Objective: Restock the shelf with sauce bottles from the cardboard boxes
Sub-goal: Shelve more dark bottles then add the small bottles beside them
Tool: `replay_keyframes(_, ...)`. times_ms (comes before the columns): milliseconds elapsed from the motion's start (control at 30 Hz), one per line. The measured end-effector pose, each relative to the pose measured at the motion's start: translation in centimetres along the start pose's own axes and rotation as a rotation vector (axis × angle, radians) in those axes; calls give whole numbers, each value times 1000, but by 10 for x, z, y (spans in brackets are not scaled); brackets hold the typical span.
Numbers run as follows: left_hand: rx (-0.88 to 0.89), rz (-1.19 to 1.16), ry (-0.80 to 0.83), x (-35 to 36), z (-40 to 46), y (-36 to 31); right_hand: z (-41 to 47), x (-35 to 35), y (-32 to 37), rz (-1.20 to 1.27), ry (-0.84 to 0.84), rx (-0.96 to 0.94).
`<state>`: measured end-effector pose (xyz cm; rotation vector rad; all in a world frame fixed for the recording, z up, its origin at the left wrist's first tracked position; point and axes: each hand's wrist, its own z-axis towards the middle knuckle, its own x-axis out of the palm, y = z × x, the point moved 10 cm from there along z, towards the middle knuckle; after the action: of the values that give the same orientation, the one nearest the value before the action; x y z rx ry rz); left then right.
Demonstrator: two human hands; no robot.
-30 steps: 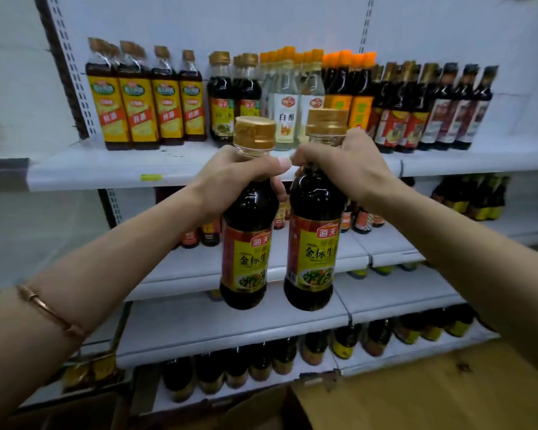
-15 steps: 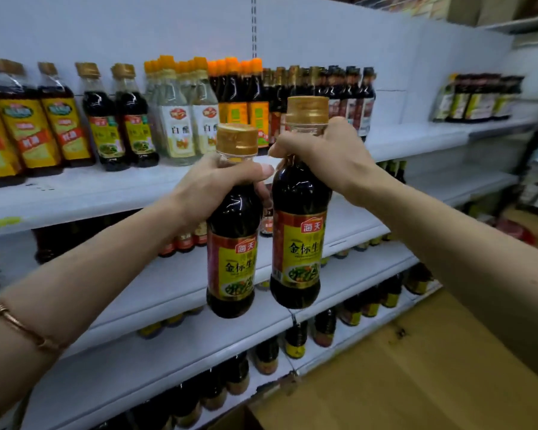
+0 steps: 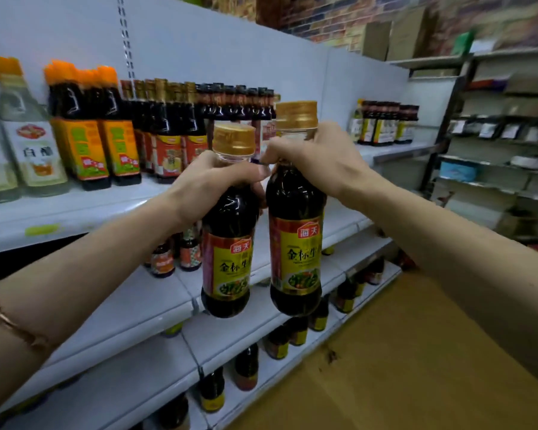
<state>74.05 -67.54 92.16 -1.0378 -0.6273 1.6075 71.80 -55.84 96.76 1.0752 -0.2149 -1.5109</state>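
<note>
- My left hand (image 3: 212, 181) curls round the neck of the left bottle (image 3: 229, 243), just under its gold cap; the body hangs below my fist.
- My right hand (image 3: 317, 156) grips the neck of the right bottle (image 3: 295, 240) the same way, and its cap sits a little higher.
- Both bottles are upright, side by side and about touching, held in the air in front of the shelf (image 3: 84, 212).
- A thin bracelet (image 3: 7, 324) sits on my left wrist.
- Behind the bottles, the shelf's top board carries rows of dark sauce bottles with orange caps (image 3: 84, 125) and pale vinegar bottles (image 3: 28, 141) at its left end.
- Lower boards of the shelf hold more dark bottles.
- Right of the shelf are a wooden floor (image 3: 401, 352) and a blurred rack (image 3: 503, 135) beneath a brick wall (image 3: 339, 13).
</note>
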Motion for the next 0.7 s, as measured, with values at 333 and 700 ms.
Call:
replay_keyframes(333, -11, 5, 52, 90, 121, 41, 44, -94, -115, -47, -62, 43)
replay_keyframes(700, 36, -74, 145, 137, 258, 102, 128, -146, -223, -122, -106, 87)
